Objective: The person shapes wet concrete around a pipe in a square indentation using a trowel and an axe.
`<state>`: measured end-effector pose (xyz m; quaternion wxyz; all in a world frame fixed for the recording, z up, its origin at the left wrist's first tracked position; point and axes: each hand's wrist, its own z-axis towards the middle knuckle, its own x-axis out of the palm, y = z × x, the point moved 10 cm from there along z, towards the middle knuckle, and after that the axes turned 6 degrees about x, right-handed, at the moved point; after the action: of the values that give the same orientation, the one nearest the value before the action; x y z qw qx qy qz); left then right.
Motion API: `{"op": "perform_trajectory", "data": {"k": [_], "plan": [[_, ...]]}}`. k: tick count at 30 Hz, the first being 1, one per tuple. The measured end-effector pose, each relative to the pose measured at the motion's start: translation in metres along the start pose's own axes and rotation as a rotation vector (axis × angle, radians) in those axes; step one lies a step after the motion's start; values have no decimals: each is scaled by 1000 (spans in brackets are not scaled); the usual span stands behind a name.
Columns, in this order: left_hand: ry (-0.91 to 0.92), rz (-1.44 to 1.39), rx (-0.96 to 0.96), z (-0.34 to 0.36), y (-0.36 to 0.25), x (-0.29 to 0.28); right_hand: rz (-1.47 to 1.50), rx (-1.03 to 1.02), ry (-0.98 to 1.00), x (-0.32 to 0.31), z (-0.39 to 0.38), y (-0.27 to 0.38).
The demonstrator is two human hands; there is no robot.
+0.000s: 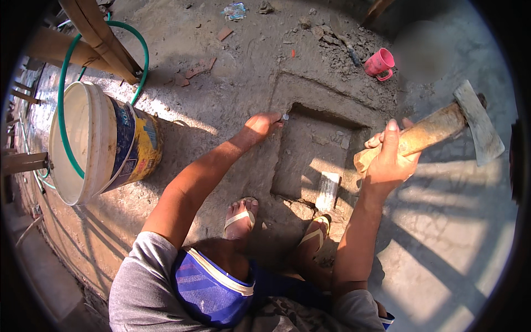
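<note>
My right hand (388,157) grips a hatchet by its thick yellowish wooden handle (434,131), raised over the right side of a square pit cut into the ground. Its grey metal head (480,124) points away to the right. My left hand (263,126) is closed low at the pit's far left corner. A small shiny metal end (285,117) sticks out of it; the rest is hidden in the fingers. The pit (304,149) has straight walls and loose clods on its floor. A whitish block (328,191) leans at its near edge, just by my right foot.
A large plastic bucket (77,144) with a green hose (62,105) over it stands at the left, near wooden poles (97,36). A pink mug (379,63) lies tipped beside rubble (326,36) at the far right. Smooth grey concrete (448,221) spreads on the right.
</note>
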<state>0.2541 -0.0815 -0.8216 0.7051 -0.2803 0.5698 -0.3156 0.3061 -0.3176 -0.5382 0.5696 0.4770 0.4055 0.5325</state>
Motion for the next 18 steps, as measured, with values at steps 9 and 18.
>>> {"op": "perform_trajectory", "data": {"k": [9,18], "plan": [[-64,-51,125,2,-1,-10,-819,280,623,19,-112,-214],[-70,-135,58,-10,-6,-13,7,22,6,24,-34,-22]]}}
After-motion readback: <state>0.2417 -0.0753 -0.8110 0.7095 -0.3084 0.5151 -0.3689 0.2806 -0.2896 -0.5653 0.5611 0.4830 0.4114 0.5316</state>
